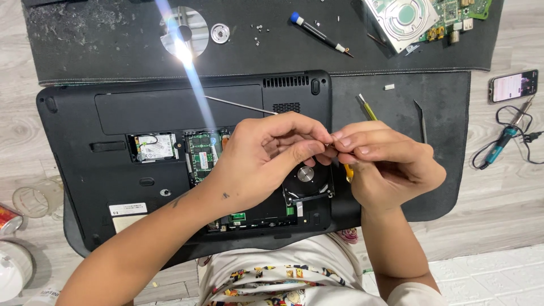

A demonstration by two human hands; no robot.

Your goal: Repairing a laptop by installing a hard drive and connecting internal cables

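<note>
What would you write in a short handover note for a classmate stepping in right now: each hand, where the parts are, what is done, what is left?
Left hand and right hand: fingertips pinched together over the open laptop; what they hold is too small to tell.
Yellow-handled screwdriver lies under the right hand.
Done: bottom cover off, memory modules and hard drive exposed.
Loose screws and blue-capped screwdriver sit on the upper mat.
Left: hard drive still in its bay.

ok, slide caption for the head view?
Both hands pinch a tiny part above an opened laptop, yellow screwdriver alongside.
</note>
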